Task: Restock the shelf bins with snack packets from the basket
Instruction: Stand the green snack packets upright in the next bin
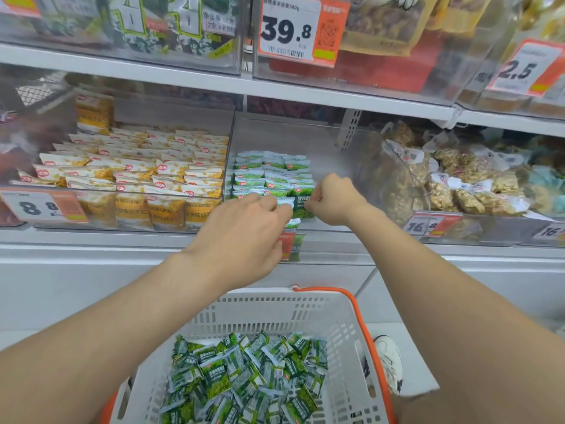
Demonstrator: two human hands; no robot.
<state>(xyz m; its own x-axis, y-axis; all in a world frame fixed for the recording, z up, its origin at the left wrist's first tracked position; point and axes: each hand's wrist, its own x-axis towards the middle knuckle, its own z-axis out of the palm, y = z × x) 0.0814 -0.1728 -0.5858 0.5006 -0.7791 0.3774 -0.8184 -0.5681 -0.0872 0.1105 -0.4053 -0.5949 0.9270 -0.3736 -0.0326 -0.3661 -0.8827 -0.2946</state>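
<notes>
Head view: basket (321,304) at 6 o'clock, loose green packets (244,377) inside. Left hand (244,234) and right hand (333,200) at centre, both grips pinching upright packets (301,206) at the front of green bin (324,148), 12 o'clock. Yellow packets (137,172) fill the bin at 9 o'clock.

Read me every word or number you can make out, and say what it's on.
"39.8": top-shelf price tag
"2.5": upper-right price tag
"8.8": left bin tag
"16.8": lower-right tag
"FLAVORED": yellow packets
Chinese print on green packets: blurred
</notes>
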